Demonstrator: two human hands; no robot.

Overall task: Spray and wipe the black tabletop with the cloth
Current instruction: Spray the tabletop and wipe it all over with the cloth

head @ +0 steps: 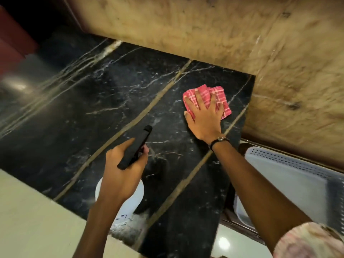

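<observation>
The right hand (203, 116) lies flat on the red checked cloth (222, 101), fingers (198, 96) spread wide, so the pressure goes over the whole fold – a good way to wipe. The cloth sits on the black surface (111, 101) at about two o'clock, near the far right corner. The left hand (122, 168) grips the spray bottle (136, 146) at six o'clock, fingers curled around its black head, nozzle pointing forward, ready I think for the next spray. A white basket (290, 174) stands at four o'clock.

Beige marbled wall (242, 34); white perforated basket (290, 175) right.
</observation>
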